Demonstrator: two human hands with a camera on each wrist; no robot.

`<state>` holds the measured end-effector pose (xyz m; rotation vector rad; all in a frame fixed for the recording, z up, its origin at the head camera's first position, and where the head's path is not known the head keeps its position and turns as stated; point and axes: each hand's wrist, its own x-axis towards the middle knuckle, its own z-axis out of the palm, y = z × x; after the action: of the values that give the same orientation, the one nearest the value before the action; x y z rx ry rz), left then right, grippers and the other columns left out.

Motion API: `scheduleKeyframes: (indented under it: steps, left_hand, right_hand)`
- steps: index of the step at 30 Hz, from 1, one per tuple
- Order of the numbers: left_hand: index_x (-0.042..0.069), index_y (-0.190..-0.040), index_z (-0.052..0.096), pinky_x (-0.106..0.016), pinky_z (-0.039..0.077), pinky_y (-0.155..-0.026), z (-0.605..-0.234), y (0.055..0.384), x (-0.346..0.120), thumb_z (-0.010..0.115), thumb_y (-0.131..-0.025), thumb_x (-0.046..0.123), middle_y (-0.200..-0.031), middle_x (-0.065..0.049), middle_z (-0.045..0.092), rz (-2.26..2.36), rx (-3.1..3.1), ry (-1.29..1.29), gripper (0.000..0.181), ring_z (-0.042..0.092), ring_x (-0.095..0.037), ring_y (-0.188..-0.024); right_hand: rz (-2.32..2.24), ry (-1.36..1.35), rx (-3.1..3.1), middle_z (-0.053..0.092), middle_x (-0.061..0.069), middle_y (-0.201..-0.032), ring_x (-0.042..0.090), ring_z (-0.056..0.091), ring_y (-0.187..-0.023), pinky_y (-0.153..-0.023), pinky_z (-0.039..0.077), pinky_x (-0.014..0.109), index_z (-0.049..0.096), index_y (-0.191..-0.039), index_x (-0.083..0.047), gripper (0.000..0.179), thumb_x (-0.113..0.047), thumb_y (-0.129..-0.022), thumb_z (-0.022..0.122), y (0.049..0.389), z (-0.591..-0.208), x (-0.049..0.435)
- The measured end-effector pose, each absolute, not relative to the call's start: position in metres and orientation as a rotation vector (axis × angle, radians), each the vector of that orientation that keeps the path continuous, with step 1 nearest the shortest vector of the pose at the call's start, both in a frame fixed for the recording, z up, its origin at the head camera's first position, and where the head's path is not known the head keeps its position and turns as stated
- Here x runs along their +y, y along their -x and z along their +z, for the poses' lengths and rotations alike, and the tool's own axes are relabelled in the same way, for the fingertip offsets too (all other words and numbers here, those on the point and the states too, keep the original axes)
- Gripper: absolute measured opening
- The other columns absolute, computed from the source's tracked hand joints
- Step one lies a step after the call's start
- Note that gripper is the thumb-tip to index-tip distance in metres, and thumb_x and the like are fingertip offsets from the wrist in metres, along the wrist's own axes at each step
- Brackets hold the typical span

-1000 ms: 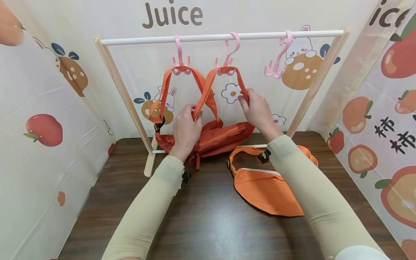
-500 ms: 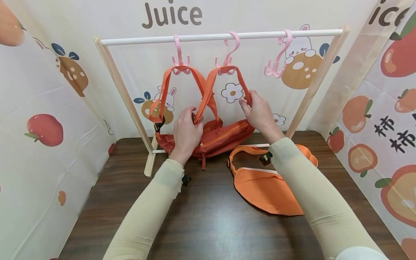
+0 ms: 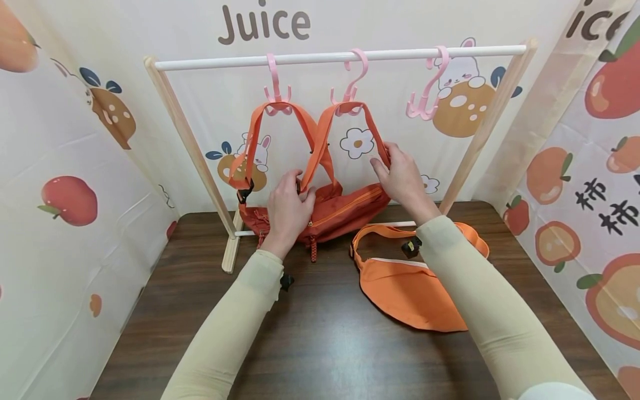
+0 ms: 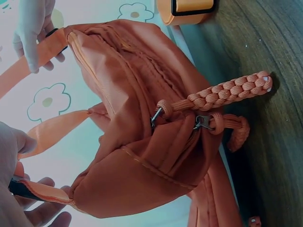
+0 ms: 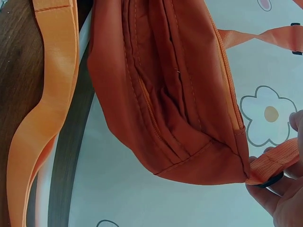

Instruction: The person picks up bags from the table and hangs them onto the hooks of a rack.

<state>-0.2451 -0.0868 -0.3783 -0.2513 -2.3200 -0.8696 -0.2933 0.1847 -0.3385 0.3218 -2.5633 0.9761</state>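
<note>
Since 1 s ago: L hand (image 3: 289, 206) is a bit lower, R hand (image 3: 403, 176) slightly lower/outboard, braided zip pull (image 3: 313, 249) shifted right. Both loops unchanged on hooks. Red-orange bag (image 3: 345, 214) is below the rail (image 3: 215, 61), slung from L hook (image 3: 274, 80) and mid hook (image 3: 351, 89); can't tell if it touches the bench (image 3: 325, 344). Hands: one per leg of mid strap (image 3: 316, 153), fingers loosely behind it, thumbs apart, no pinch AFAICT. IMO hooks carry most of the load, so hanging looks nearly done. Orange bag (image 3: 405, 289) lies on bench, R hook (image 3: 425, 105) unused.
</note>
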Motion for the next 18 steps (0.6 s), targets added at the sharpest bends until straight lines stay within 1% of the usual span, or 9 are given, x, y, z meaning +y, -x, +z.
scheduleKeyframes:
  steps: [4, 7, 8, 11, 14, 16, 18]
  left_hand:
    - [0.005, -0.135, 0.064, -0.048, 0.058, -0.074, -0.381, 0.243, -0.089, 0.080, -0.096, 0.025, -0.107, -0.009, 0.070, -0.877, -2.322, 0.231, 0.047, 0.070, -0.028, -0.087]
    - [0.006, -0.137, 0.063, -0.050, 0.058, -0.076, -0.382, 0.241, -0.090, 0.081, -0.094, 0.028, -0.113, -0.010, 0.071, -0.891, -2.319, 0.218, 0.051, 0.071, -0.029, -0.093]
    - [0.005, -0.137, 0.063, -0.050, 0.058, -0.077, -0.383, 0.241, -0.091, 0.082, -0.093, 0.028, -0.114, -0.010, 0.071, -0.895, -2.317, 0.214, 0.052, 0.071, -0.029, -0.094]
    - [0.006, -0.137, 0.062, -0.050, 0.058, -0.079, -0.385, 0.239, -0.092, 0.083, -0.092, 0.030, -0.118, -0.011, 0.071, -0.907, -2.322, 0.207, 0.055, 0.071, -0.030, -0.098]
    - [0.007, -0.138, 0.061, -0.050, 0.058, -0.082, -0.387, 0.236, -0.094, 0.084, -0.091, 0.034, -0.119, -0.011, 0.070, -0.921, -2.335, 0.198, 0.059, 0.070, -0.030, -0.100]
    - [0.008, -0.140, 0.060, -0.050, 0.057, -0.085, -0.389, 0.233, -0.095, 0.083, -0.091, 0.038, -0.122, -0.011, 0.069, -0.927, -2.347, 0.188, 0.062, 0.069, -0.030, -0.104]
    - [0.008, -0.141, 0.059, -0.051, 0.057, -0.087, -0.390, 0.232, -0.096, 0.084, -0.090, 0.041, -0.124, -0.012, 0.069, -0.936, -2.351, 0.180, 0.066, 0.069, -0.030, -0.107]
  right_hand:
    - [0.989, -0.329, -2.557, 0.063, 0.017, -0.109, 0.035, 0.057, -0.093, -0.078, 0.048, 0.049, 0.049, -0.154, -0.006, 0.056, -0.034, -0.108, 0.063, 0.292, -0.342, 0.187]
    - [0.997, -0.328, -2.555, 0.065, 0.018, -0.120, 0.035, 0.059, -0.099, -0.086, 0.051, 0.052, 0.048, -0.156, -0.007, 0.057, -0.034, -0.108, 0.063, 0.290, -0.345, 0.189]
    - [0.998, -0.327, -2.553, 0.065, 0.019, -0.122, 0.035, 0.059, -0.100, -0.086, 0.051, 0.052, 0.048, -0.156, -0.006, 0.057, -0.034, -0.108, 0.063, 0.290, -0.346, 0.190]
    - [0.991, -0.330, -2.548, 0.064, 0.020, -0.120, 0.035, 0.057, -0.096, -0.080, 0.049, 0.050, 0.049, -0.155, -0.005, 0.058, -0.035, -0.107, 0.063, 0.287, -0.349, 0.192]
    - [0.983, -0.332, -2.555, 0.063, 0.022, -0.115, 0.034, 0.054, -0.090, -0.072, 0.044, 0.047, 0.048, -0.155, -0.005, 0.059, -0.035, -0.106, 0.064, 0.285, -0.352, 0.193]
    - [0.977, -0.327, -2.565, 0.062, 0.022, -0.117, 0.033, 0.054, -0.090, -0.073, 0.045, 0.046, 0.047, -0.156, -0.006, 0.061, -0.036, -0.106, 0.064, 0.283, -0.353, 0.194]
    - [0.981, -0.316, -2.575, 0.062, 0.022, -0.121, 0.033, 0.056, -0.091, -0.076, 0.049, 0.047, 0.045, -0.157, -0.007, 0.064, -0.038, -0.105, 0.065, 0.281, -0.355, 0.195]
